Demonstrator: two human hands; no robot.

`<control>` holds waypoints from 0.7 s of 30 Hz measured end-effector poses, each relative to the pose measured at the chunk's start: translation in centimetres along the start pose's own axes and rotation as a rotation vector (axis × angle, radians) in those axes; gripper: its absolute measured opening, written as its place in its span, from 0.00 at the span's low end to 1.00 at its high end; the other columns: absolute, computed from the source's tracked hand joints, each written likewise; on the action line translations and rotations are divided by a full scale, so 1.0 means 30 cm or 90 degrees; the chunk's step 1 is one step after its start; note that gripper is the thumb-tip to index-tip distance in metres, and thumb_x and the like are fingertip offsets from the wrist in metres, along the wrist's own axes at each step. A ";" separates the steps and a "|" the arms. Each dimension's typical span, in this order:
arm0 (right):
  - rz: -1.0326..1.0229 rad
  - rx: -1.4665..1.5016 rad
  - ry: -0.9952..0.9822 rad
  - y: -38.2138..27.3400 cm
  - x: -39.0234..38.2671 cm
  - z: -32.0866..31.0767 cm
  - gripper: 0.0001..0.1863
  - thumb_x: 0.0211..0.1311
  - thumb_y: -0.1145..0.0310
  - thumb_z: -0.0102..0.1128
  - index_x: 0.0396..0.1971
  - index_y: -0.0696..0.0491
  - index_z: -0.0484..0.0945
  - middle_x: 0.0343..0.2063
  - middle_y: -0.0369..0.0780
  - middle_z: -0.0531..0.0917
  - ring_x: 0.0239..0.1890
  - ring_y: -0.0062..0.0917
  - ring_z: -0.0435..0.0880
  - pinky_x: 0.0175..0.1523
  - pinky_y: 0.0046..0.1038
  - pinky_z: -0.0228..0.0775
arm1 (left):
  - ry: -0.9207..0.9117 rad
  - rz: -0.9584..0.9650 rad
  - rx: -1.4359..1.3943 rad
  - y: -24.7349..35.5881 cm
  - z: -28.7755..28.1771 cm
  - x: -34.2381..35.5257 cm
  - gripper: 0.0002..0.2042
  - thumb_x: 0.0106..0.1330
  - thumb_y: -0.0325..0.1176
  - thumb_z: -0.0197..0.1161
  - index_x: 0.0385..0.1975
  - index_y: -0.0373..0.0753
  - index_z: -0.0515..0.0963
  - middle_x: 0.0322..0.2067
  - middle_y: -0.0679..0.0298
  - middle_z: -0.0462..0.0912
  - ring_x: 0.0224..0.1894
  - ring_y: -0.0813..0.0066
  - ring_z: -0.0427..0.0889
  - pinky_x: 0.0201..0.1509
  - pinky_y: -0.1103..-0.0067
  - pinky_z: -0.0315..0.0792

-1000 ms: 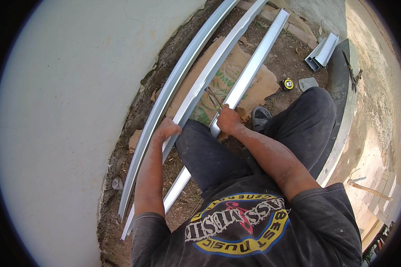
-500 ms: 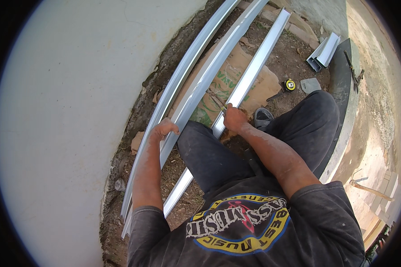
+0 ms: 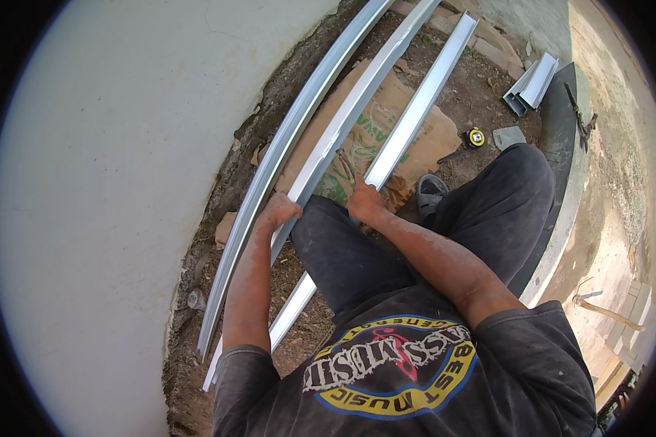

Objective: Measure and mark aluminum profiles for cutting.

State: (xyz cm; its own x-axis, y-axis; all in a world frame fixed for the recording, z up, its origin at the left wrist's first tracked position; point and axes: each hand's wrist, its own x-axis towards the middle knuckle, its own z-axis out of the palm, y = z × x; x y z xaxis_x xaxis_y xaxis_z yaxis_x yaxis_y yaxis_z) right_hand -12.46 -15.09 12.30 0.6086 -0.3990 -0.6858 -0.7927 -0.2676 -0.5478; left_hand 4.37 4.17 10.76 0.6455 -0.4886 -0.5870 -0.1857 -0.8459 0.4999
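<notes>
Metal strip [image 3: 342, 124] lies on dirt beside white wall [image 3: 124, 182], middle of three. Left hand [image 3: 278, 211] curled over its near edge. Right hand [image 3: 364, 204] closed on next strip [image 3: 415, 109]. Brown paper sack [image 3: 408, 138] underneath; tape measure [image 3: 475, 137] well apart.

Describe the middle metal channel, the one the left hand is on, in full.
The middle metal channel is a long, pale grey, folded sheet-metal strip, looking bowed through the fisheye lens. It lies on bare dirt between two similar strips, passing over a flattened brown paper sack. The left hand grips its near part. Its far end runs out of the picture at the top.
</notes>
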 end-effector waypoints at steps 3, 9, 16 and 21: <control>0.002 0.016 0.003 -0.010 -0.008 0.014 0.34 0.62 0.71 0.48 0.69 0.53 0.52 0.55 0.59 0.71 0.59 0.56 0.70 0.63 0.52 0.63 | -0.036 -0.020 -0.001 -0.015 -0.003 0.001 0.13 0.35 0.33 0.66 0.16 0.27 0.80 0.16 0.56 0.78 0.22 0.68 0.77 0.31 0.72 0.71; -0.040 -0.035 0.036 0.052 0.005 0.012 0.22 0.61 0.73 0.51 0.54 0.64 0.63 0.46 0.59 0.77 0.52 0.54 0.77 0.58 0.49 0.69 | -0.084 -0.054 -0.035 -0.004 -0.036 -0.011 0.15 0.31 0.30 0.67 0.20 0.26 0.80 0.20 0.56 0.78 0.27 0.66 0.77 0.35 0.73 0.71; -0.178 -0.119 0.098 0.160 0.074 -0.018 0.17 0.61 0.73 0.51 0.48 0.63 0.66 0.42 0.58 0.79 0.45 0.56 0.80 0.52 0.50 0.72 | -0.187 -0.144 -0.195 0.018 -0.117 0.015 0.28 0.29 0.30 0.69 0.38 0.25 0.77 0.37 0.55 0.76 0.41 0.64 0.74 0.42 0.67 0.69; -0.112 -0.088 0.058 0.067 0.019 -0.019 0.24 0.61 0.72 0.49 0.57 0.63 0.63 0.43 0.60 0.79 0.50 0.55 0.78 0.56 0.50 0.68 | -0.118 -0.106 -0.062 0.015 -0.081 -0.007 0.26 0.35 0.35 0.70 0.36 0.24 0.79 0.29 0.56 0.78 0.33 0.66 0.74 0.38 0.67 0.69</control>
State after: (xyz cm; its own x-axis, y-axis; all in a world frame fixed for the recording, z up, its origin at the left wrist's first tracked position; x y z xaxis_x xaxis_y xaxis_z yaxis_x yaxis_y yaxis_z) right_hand -13.71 -16.35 11.08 0.7369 -0.4117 -0.5361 -0.6760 -0.4552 -0.5795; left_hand 5.93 4.41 12.66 0.5135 -0.3830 -0.7679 -0.0107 -0.8977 0.4405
